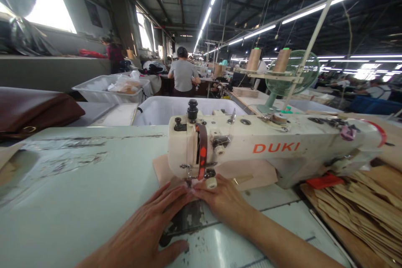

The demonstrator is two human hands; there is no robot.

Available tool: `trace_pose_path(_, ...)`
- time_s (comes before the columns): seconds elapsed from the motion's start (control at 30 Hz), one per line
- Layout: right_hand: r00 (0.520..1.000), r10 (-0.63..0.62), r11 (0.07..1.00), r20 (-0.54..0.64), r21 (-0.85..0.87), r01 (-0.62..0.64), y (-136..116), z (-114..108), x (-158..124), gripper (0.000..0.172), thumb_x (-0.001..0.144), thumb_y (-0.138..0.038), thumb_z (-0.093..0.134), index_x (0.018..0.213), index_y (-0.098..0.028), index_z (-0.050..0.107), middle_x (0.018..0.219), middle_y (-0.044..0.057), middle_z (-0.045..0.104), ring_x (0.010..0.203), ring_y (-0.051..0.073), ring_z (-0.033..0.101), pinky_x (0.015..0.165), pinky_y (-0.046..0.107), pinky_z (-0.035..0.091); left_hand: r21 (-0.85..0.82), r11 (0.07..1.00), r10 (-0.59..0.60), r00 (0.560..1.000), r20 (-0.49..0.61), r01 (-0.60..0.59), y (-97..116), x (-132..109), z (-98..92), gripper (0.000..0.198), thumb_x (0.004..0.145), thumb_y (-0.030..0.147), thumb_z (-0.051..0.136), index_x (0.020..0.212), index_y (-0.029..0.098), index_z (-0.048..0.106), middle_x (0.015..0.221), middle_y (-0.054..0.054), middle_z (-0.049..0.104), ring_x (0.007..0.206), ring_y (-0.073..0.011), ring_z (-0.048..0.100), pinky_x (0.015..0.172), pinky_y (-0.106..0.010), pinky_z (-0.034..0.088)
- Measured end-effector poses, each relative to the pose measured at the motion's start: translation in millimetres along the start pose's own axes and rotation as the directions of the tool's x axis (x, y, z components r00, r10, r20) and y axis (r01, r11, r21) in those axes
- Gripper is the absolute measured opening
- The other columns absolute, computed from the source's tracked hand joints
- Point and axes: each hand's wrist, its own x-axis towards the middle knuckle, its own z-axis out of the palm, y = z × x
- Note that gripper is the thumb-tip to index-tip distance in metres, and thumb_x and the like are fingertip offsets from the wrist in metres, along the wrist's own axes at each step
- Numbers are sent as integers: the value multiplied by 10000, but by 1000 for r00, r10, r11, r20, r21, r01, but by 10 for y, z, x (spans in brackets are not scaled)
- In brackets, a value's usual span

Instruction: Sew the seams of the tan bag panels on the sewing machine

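Observation:
A flat beige piece (257, 172), leather or fabric, lies under the white sewing machine (238, 134), reaching out on both sides of the needle area. My left hand (153, 213) is stretched out, fingers flat on the near edge of the piece left of the presser foot (189, 182), thumb apart on the table. My right hand (222, 199) is just right of the foot, its fingers and thumb drawn together on the same edge; some fingertips are hidden behind a white knob (211, 182). A small gold-coloured metal part (235, 181) shows on the piece.
Stacked tan strips (354, 213) and a red object (325, 181) lie at the right. A white bin (191, 104) stands behind the machine, near thread cones (253, 59) and a green fan (292, 73). A brown bag (37, 109) sits at left; a person (184, 73) works ahead.

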Motion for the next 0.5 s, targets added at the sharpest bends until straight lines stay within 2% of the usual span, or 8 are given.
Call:
trace_pose_path(0.23,998,-4,1000,-57,4,4,47,46,11,237,1013,-253,516,1213,-274,641,1237,-2,682,1161,178,593,1019,341,441,-19,998,-55,998,44,56,-39,23,24,813,852,525,648,1545,332,268,1584,-37,323,1449,-351,283,1113,-591,350)
trace_pose_path(0.5,994,-6,998,-109,57,12,137,85,-11,283,973,-208,569,1212,-321,670,1169,-11,710,1087,157,626,993,292,477,-71,994,-73,994,77,79,-43,69,-8,847,831,523,678,1545,336,261,1590,-7,318,1474,-308,234,1169,-531,304)
